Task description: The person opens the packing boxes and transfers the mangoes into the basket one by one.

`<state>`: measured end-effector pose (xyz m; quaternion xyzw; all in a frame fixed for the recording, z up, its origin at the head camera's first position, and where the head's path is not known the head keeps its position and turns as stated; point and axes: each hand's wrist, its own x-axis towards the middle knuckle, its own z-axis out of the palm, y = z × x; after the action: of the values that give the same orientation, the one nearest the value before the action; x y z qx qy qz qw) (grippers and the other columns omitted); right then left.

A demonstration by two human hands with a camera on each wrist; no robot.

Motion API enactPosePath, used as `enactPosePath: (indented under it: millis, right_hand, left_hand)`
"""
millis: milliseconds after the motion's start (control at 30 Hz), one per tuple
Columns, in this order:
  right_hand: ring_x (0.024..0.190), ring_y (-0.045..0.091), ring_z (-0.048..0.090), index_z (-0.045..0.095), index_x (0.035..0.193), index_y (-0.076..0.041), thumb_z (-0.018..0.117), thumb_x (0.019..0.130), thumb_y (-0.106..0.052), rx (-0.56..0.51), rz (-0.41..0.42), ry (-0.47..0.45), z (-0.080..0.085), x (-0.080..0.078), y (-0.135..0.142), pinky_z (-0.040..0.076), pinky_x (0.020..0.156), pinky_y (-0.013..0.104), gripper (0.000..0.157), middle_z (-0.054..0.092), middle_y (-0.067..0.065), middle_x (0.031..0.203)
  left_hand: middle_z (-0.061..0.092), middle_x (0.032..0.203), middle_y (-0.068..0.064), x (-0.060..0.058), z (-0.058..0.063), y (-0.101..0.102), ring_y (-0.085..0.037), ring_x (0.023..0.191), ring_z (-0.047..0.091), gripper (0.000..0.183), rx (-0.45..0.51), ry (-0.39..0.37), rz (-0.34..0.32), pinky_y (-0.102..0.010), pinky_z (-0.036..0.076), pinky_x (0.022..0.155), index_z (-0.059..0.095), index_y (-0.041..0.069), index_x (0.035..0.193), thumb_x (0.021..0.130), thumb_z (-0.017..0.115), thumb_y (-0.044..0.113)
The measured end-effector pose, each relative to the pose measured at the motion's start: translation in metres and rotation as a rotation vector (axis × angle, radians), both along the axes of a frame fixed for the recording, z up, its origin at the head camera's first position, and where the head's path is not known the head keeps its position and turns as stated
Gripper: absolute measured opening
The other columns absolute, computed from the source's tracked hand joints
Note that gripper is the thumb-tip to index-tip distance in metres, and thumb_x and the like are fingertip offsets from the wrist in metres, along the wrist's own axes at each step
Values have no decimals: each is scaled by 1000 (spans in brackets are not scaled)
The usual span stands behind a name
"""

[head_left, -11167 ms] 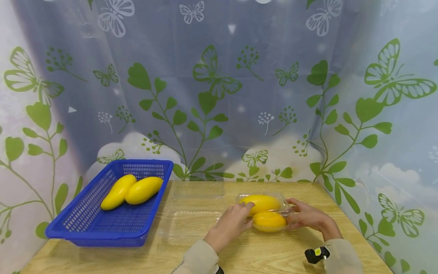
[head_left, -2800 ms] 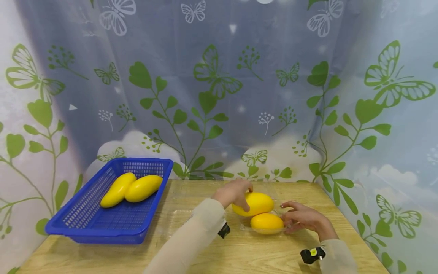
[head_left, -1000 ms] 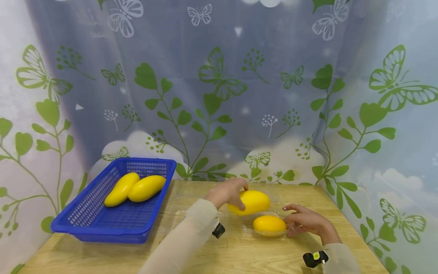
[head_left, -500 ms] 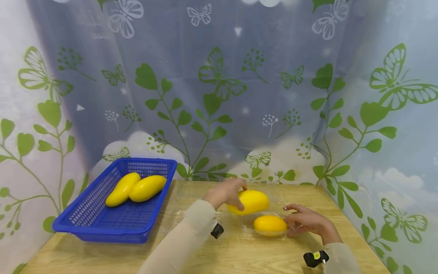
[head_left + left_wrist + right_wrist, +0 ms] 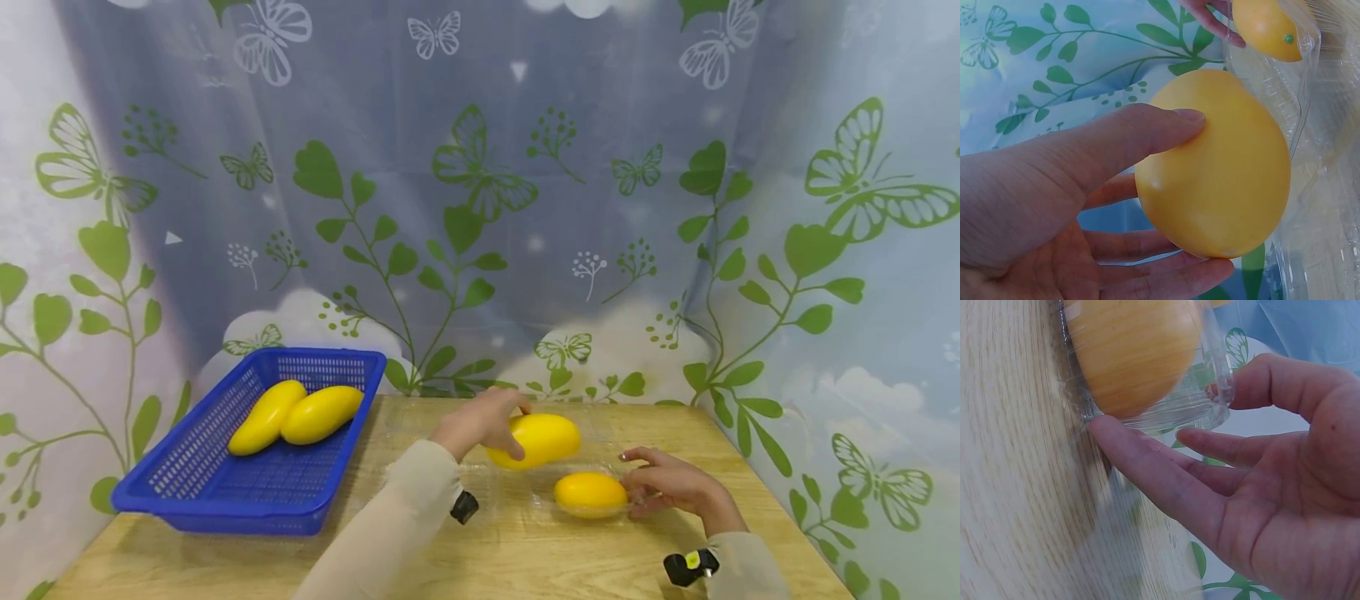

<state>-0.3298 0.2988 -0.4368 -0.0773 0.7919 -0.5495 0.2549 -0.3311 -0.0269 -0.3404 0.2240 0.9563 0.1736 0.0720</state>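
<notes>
In the head view my left hand (image 5: 483,423) grips a yellow mango (image 5: 546,439), which hangs over the left part of a clear plastic box (image 5: 542,502). The left wrist view shows the thumb on one side of this mango (image 5: 1229,169) and the fingers round the other. A second mango (image 5: 591,493) lies inside the box, with a green dot on its end. My right hand (image 5: 670,482) holds the right end of the box. Seen from the right wrist, the thumb is at the rim of the box (image 5: 1185,412) and a fingertip at its lower edge.
A blue plastic basket (image 5: 345,467) with two more mangoes (image 5: 322,414) stands at the left of the wooden table (image 5: 540,558). Other clear plastic boxes (image 5: 405,417) lie between basket and hands, partly behind the left arm. A patterned curtain (image 5: 480,292) hangs behind the table.
Earlier both hands were at the box, with two mangoes in it. The left hand has since gripped one mango and moved it up and left; the right hand has stayed at the box.
</notes>
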Motion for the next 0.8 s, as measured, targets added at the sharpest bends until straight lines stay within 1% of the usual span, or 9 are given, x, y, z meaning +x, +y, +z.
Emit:
enactPosePath:
  millis: [167,400,533,733,800]
  right_hand:
    - [78,16,59,16,155,12,58,101,-15,3,-5,-5,0,0,0,64,86,43,73,55,4,81]
    - [79,17,59,17,155,13,58,100,-14,3,-20,-4,-6,1,2,64,86,44,73,57,7,85]
    - [79,18,59,17,154,12,58,100,-14,4,-20,1,-7,-1,3,64,86,43,72,57,7,85]
    - [81,18,60,18,154,12,58,100,-14,8,-17,8,-5,-3,2,65,85,42,73,58,9,90]
    - [80,18,60,18,155,12,58,100,-14,11,-19,8,-4,-2,2,65,84,42,73,58,10,90]
  left_hand:
    - [60,146,-4,2,-1,-4,-28,135,53,63,11,9,-5,-50,52,105,64,17,138,81,89,25]
    - [61,144,-6,5,-2,-9,-26,125,60,63,37,5,-17,-46,55,100,64,14,137,80,89,22]
    - [60,145,-8,6,-2,-12,-29,127,58,64,51,8,-12,-49,54,101,63,14,138,81,89,22]
    - [58,147,-9,6,1,-17,-32,132,54,66,59,12,5,-53,52,103,62,15,140,81,89,23]
    - [59,146,-9,6,2,-19,-33,132,55,65,57,23,-2,-52,52,103,63,14,140,81,89,23]
